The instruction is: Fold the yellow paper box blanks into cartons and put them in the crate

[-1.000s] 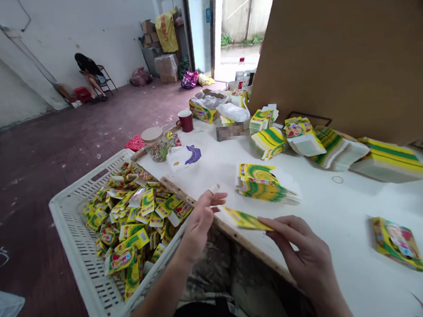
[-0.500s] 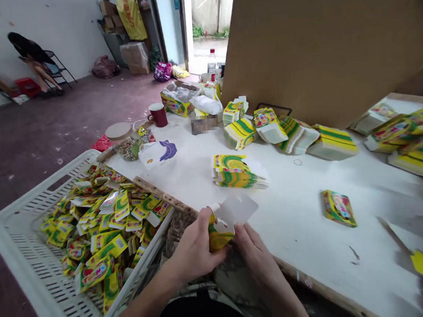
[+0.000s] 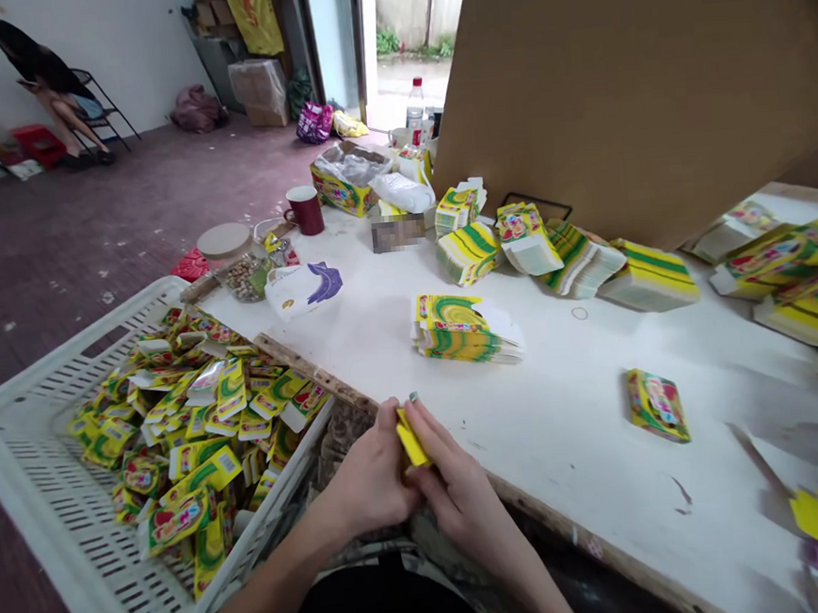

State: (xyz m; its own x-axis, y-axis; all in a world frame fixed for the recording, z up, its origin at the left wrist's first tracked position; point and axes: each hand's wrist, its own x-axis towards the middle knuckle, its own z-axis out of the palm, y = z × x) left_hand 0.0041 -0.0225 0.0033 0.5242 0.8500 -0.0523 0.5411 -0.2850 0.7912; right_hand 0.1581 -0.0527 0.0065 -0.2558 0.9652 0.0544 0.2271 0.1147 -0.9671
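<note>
Between my two hands, just off the table's front edge, is a small yellow carton (image 3: 412,438). My left hand (image 3: 374,474) wraps its left side, and my right hand (image 3: 454,473) presses on it from the right, so most of the carton is hidden. Beyond them on the white table (image 3: 559,408) lies a stack of flat yellow-green cartons (image 3: 460,329). Off to the right, a single small carton (image 3: 658,405) lies by itself. At my left, a white plastic basket (image 3: 50,524) holds a heap of the same small cartons (image 3: 201,464).
Bundles of cartons (image 3: 651,273) line the back of the table before a large brown board (image 3: 619,92). A maroon mug (image 3: 304,211), a tissue pack (image 3: 305,288) and an open box (image 3: 346,184) stand back left. A seated person (image 3: 44,80) is across the room.
The carton's white flaps stood open between my hands; now they no longer show. My right hand has moved up and left, closing around the carton against my left hand.
</note>
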